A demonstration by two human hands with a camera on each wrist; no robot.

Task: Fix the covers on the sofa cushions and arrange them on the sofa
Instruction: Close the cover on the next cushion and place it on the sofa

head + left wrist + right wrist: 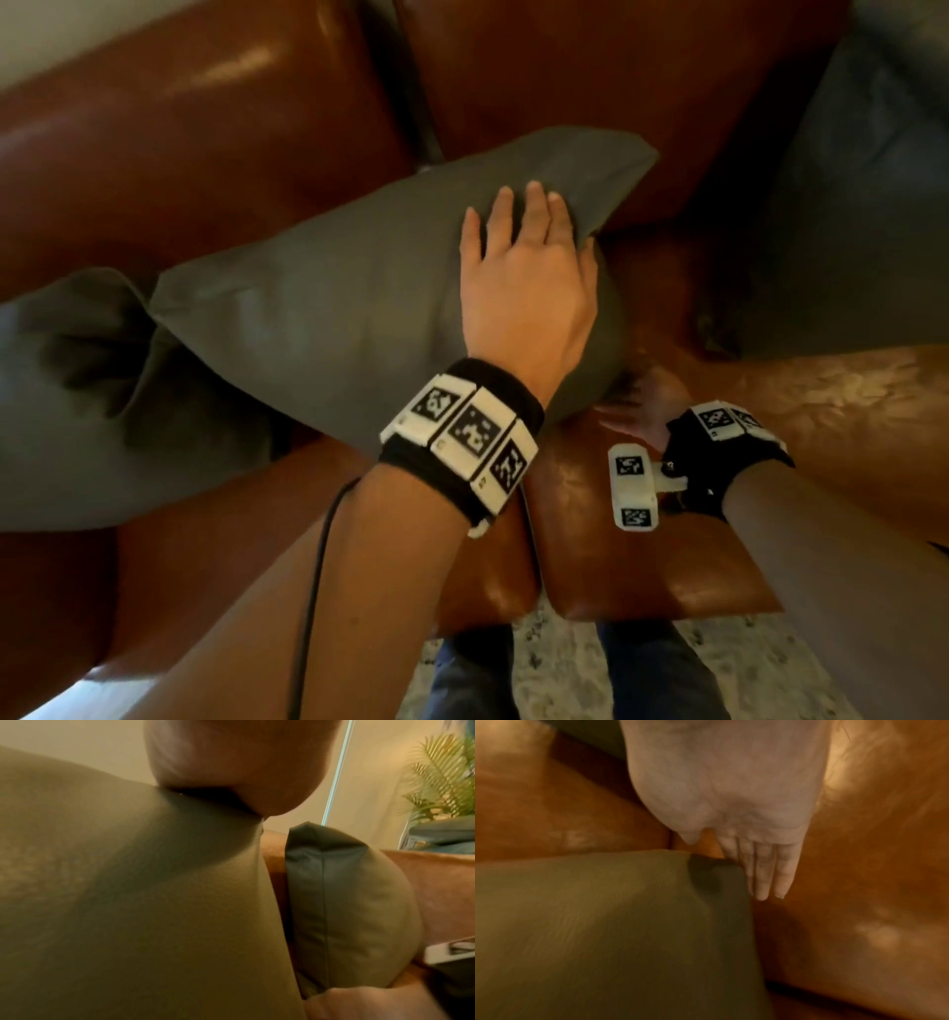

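A grey-green covered cushion [334,308] lies tilted across the brown leather sofa [205,128]. My left hand [524,267] rests flat on its upper right part, fingers straight and the thumb along the cushion's right edge. In the left wrist view the palm [231,760] presses into the cushion [128,902]. My right hand [642,411] is at the cushion's lower right corner, partly hidden under it. In the right wrist view its fingers [770,878] lie straight beside the cushion's corner [718,878], over the seat [859,902].
A second grey cushion [67,401] lies crumpled at the left, touching the first. A third [847,205] stands in the sofa's right corner, also upright in the left wrist view [347,912]. Two seat pads meet at a gap [534,539]; speckled floor [565,668] lies below.
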